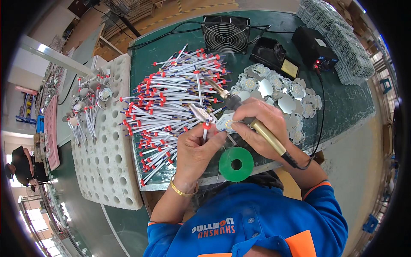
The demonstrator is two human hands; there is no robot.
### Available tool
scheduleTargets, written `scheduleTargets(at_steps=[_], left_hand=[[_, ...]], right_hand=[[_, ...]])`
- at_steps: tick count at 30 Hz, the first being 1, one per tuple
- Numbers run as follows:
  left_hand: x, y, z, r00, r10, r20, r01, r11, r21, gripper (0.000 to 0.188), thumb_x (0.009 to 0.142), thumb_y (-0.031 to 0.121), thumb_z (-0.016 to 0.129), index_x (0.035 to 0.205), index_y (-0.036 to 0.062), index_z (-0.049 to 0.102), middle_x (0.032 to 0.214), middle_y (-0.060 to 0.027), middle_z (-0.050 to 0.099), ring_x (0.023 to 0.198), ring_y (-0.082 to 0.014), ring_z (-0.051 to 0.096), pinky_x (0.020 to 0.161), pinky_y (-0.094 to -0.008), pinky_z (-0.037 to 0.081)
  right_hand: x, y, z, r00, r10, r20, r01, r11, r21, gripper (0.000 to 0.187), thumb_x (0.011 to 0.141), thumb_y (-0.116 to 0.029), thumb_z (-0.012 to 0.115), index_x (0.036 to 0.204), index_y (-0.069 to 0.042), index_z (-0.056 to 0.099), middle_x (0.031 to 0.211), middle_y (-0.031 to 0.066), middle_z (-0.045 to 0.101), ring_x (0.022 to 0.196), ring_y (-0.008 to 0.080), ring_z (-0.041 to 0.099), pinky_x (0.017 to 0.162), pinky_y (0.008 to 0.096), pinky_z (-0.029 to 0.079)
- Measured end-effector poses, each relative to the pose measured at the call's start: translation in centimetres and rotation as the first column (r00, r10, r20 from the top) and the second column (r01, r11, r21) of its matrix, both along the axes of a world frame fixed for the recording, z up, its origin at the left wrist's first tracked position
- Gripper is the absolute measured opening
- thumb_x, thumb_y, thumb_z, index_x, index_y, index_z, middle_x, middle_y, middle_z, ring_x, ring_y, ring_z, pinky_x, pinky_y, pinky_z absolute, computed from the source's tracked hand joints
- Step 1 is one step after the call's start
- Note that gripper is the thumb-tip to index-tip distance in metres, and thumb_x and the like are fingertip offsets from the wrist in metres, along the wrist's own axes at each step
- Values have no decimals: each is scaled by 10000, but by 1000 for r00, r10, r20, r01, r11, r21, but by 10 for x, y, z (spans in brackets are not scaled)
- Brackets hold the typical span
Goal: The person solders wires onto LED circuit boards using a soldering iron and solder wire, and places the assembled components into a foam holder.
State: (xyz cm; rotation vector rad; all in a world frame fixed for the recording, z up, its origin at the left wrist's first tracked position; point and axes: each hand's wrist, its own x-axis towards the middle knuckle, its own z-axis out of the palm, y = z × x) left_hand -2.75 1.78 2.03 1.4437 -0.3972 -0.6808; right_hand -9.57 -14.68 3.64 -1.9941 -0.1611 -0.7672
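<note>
Scanning from the left, we see a white foam block with round holes (pixel 112 141) holding a few finished wired discs, then a big loose heap of white wires with red and blue ends (pixel 171 103) spread over the green surface (pixel 342 107). Our left hand (pixel 195 150), with a gold bangle at the wrist, is closed narrowly, pinching one white wire with a red sleeve (pixel 205 128) between thumb and fingers and holding its tip against the small round white LED board (pixel 225 124) that lies just before us on the surface. A green solder spool (pixel 236 164) sits near the front edge, just below both hands. Our right hand (pixel 261 122) is wrapped shut around a soldering iron with a brass-coloured handle (pixel 248 120), its tip reaching up past the board toward the wire heap. Further right lie a cluster of scalloped silver and white LED boards (pixel 282 96), a black square fan (pixel 226 34), a black soldering station with a red light (pixel 314 49) and stacked boards (pixel 342 38) at the far corner. We judge the hot tip could scorch the nearby wire insulation or our left fingertips, since they sit so close to the joint; the wire could also slip off its pad if the pinch loosens.
</note>
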Motion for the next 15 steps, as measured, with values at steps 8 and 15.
scheduleTargets(at_steps=[8, 15], left_hand=[[-1, 4, 1, 956, -8, -294, -34, 990, -139, 211, 797, 84, 655, 1003, 53, 628, 746, -29, 638, 667, -76, 586, 568, -179, 403], [-1, 6, 0, 895, -58, -442, -59, 967, -248, 224, 815, 110, 647, 1029, 54, 612, 800, -49, 651, 694, -73, 583, 608, -186, 434]], right_hand=[[-4, 11, -11, 988, -119, 99, 122, 992, -19, 238, 662, 80, 658, 809, -37, 512, 695, 72, 552, 570, 198, 499, 496, 291, 397], [-6, 28, -17, 950, -271, 154, 248, 956, 155, 243, 684, 49, 691, 809, -42, 504, 654, 53, 505, 533, 149, 414, 480, 270, 327]])
